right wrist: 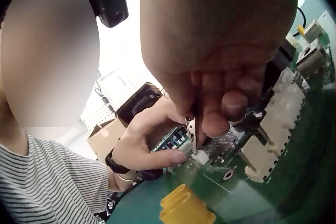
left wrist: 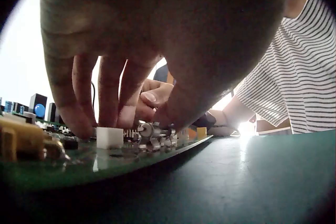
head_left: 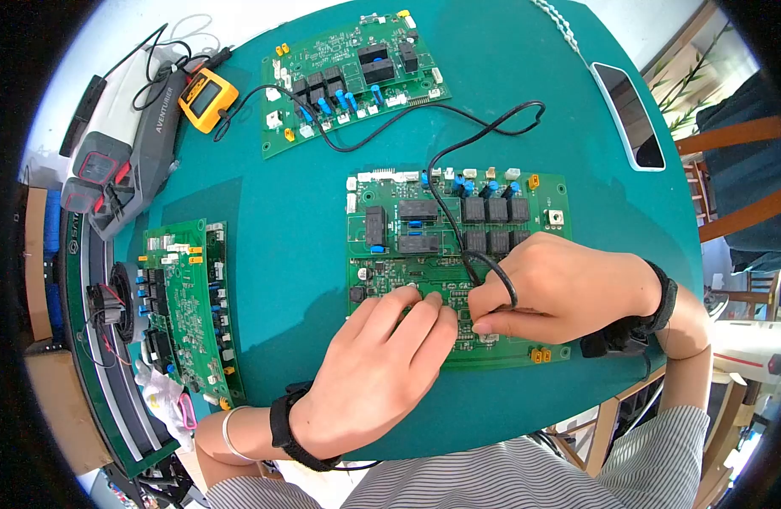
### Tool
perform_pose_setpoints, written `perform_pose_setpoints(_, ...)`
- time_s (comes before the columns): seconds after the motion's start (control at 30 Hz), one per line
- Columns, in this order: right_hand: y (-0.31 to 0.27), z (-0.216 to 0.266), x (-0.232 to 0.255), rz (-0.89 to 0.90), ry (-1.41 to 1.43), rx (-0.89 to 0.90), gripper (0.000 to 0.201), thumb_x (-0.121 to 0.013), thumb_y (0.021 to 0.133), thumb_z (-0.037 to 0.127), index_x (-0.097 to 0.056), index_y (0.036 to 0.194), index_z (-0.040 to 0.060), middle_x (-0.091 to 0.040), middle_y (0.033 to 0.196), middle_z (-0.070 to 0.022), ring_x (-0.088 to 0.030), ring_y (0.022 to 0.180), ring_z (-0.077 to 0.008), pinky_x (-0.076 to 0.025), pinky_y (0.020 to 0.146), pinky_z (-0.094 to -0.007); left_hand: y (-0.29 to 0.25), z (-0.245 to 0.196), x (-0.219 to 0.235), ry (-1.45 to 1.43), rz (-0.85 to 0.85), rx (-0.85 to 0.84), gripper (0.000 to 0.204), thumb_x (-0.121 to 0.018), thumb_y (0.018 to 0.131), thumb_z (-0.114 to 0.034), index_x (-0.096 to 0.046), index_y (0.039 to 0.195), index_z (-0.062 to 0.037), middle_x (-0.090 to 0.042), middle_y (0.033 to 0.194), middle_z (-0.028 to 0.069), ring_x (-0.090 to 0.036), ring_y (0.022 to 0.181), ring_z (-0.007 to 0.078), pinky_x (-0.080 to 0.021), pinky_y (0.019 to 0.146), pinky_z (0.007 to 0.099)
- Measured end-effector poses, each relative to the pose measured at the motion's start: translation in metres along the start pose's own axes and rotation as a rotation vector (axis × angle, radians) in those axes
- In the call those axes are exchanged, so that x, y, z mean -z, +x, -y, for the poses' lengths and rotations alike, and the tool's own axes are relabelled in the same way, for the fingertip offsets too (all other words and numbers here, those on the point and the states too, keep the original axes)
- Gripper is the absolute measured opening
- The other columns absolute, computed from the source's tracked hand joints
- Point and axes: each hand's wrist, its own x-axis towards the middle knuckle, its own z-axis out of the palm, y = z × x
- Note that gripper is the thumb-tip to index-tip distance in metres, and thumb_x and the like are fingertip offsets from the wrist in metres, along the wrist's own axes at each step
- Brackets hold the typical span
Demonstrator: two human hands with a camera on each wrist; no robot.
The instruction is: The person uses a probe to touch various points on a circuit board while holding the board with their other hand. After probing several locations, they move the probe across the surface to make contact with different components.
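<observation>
A green circuit board (head_left: 535,349) with black relays and blue parts lies flat before the person. The left hand (head_left: 378,369) spreads its bent fingers over the board's lower left part; in the left wrist view this hand (left wrist: 157,19) has its fingertips down among the components, behind a white connector (left wrist: 109,138). Pinched in the right hand (head_left: 552,284) is a metal clip (right wrist: 192,131), its tip at a small white connector (right wrist: 200,157) on the board. A black cable (head_left: 439,182) loops beside the right hand. The head view hides the clip.
A second board (head_left: 280,85) lies at the back, with more boards (head_left: 206,314) at the left. A yellow meter (head_left: 208,100) stands back left beside a grey tool case (head_left: 157,127). A phone (head_left: 630,114) lies at the right edge. The cable crosses the mat between the boards.
</observation>
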Motion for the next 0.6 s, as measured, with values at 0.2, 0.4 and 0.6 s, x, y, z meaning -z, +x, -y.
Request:
perform_pose_setpoints(0.2, 0.0001, -0.0001, 0.0005, 0.006, 0.009, -0.004, 0.030, -0.061, 0.100, 0.024, -0.060, 0.083, -0.0003, -0.056, 0.064, -0.0208, -0.058, 0.063, -0.0427, -0.046, 0.058, -0.0492, 0.0001, -0.0004, -0.0001, -0.005, 0.000, 0.002, 0.046, -0.076, 0.074, -0.004, -0.062, 0.117, 0.0038, -0.064, 0.117, 0.0165, -0.062, 0.106, 0.0365, -0.055, 0.088, 0.0441)
perform_pose_setpoints(0.4, -0.0004, -0.0019, 0.0004, 0.012, 0.014, 0.011, 0.029, -0.060, 0.101, 0.024, -0.060, 0.085, -0.0006, -0.056, 0.065, -0.0210, -0.058, 0.064, -0.0430, -0.046, 0.059, -0.0496, -0.0001, -0.0002, -0.0003, -0.002, 0.000, 0.001, 0.046, -0.076, 0.075, -0.003, -0.062, 0.118, 0.0038, -0.064, 0.117, 0.0164, -0.062, 0.106, 0.0364, -0.055, 0.088, 0.0440)
perform_pose_setpoints(0.6, 0.0004, -0.0001, 0.0024, 0.018, 0.083, -0.029, 0.029, -0.059, 0.102, 0.023, -0.059, 0.085, -0.0007, -0.056, 0.065, -0.0212, -0.057, 0.063, -0.0434, -0.045, 0.058, -0.0495, -0.0002, 0.0001, -0.0003, -0.001, 0.001, -0.002, 0.046, -0.076, 0.075, -0.004, -0.062, 0.118, 0.0038, -0.064, 0.118, 0.0164, -0.062, 0.106, 0.0364, -0.055, 0.088, 0.0437)
